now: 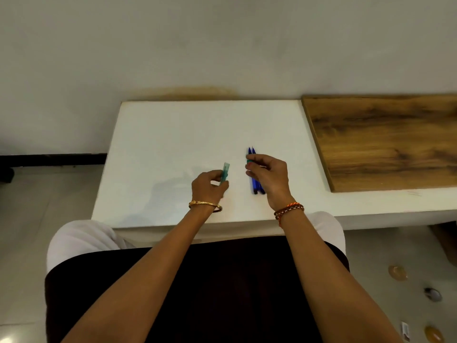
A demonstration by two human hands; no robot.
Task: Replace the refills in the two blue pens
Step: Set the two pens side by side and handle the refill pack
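2 blue pens (252,167) side by side, centre of frame. 1 teal clear case (225,174) and 1 small teal piece (249,161), centre. 2 hands: left hand (207,188), right hand (269,178). 1 white worktop (173,144). 1 wooden board (385,142), right of frame.
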